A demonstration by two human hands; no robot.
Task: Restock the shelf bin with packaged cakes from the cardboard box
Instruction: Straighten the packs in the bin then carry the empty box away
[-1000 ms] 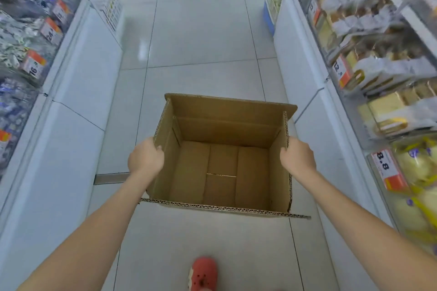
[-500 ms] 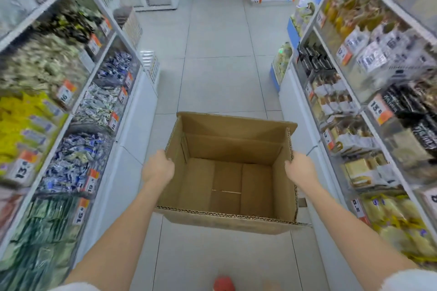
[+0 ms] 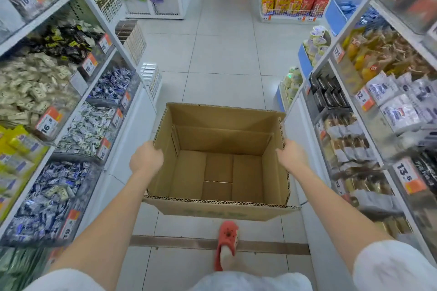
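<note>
A brown corrugated cardboard box (image 3: 218, 163), open at the top with its flaps standing up, is carried in mid-air over the pale tiled aisle floor (image 3: 222, 54), between the two rows of shelving. Its inside shows only bare cardboard: the bottom panels and the seam between them are plainly visible, with no packages in it. Faint green print runs along the near outer wall, too blurred to read.

The left hand (image 3: 146, 158) grips the left wall of the box at its upper edge, fingers curled over the rim; the fingertips are hidden inside or behind the flap. The right hand (image 3: 291, 156) grips the right wall in the same way, its fingers also mostly hidden behind the cardboard. Both forearms reach in from the bottom corners, with white sleeves (image 3: 392, 267) cut off at the frame's edge.

Below the box's near edge a foot in a red perforated clog (image 3: 227, 241) stands on the floor, partly on a dark strip set across the tiles.

On the right, white shelves hold clear bins (image 3: 350, 163) of wrapped goods with orange price tags (image 3: 410, 176); the lower ones appear to hold pale packaged cakes, though motion blur makes them hard to tell. On the left, similar clear bins (image 3: 47, 201) hold small blue-and-white and green wrapped sweets. The far end of the aisle shows more racks of coloured packets (image 3: 294, 4).
</note>
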